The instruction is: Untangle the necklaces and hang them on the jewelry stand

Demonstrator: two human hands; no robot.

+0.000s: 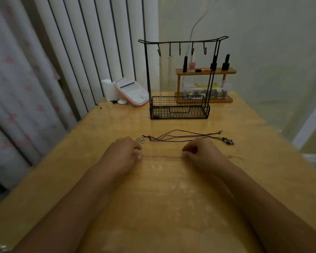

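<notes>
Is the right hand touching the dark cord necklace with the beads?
Apart. Head view: table shows between right hand and dark cord necklace.

Dim, warm indoor light; soft pale glare patches on the glossy table (171, 189); wide-angle bending at the edges; the whole frame slightly soft, perhaps from motion.

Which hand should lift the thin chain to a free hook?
Right, probably. Both hands pinch the thin chain, but the right hand sits nearer the free hooks on the stand's right side.
</notes>
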